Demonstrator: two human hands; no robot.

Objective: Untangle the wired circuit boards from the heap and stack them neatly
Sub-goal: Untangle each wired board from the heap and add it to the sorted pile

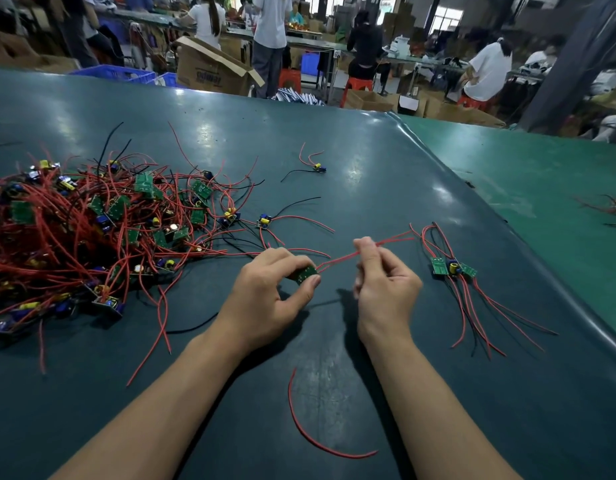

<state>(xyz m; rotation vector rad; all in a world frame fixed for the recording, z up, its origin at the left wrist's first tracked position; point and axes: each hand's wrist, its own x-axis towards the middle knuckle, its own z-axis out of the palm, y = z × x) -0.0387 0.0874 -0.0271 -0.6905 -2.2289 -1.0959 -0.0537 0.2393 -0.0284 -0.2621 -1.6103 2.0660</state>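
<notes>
The person's left hand (275, 289) is pinching a freed circuit board (305, 274) above the tabletop (334, 150) while the right hand (382, 282) fingers are gripping its red wires (341, 259), apparently straightening them before laying it on the small stack (452, 267) to the right, away from the heap (92, 230).

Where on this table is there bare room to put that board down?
Bare mat lies between the right hand and the small stack of boards at right, and near the table's front edge either side of the loose red wire. The far middle is open too, short of a lone board. The left is crowded by the tangled heap.
</notes>
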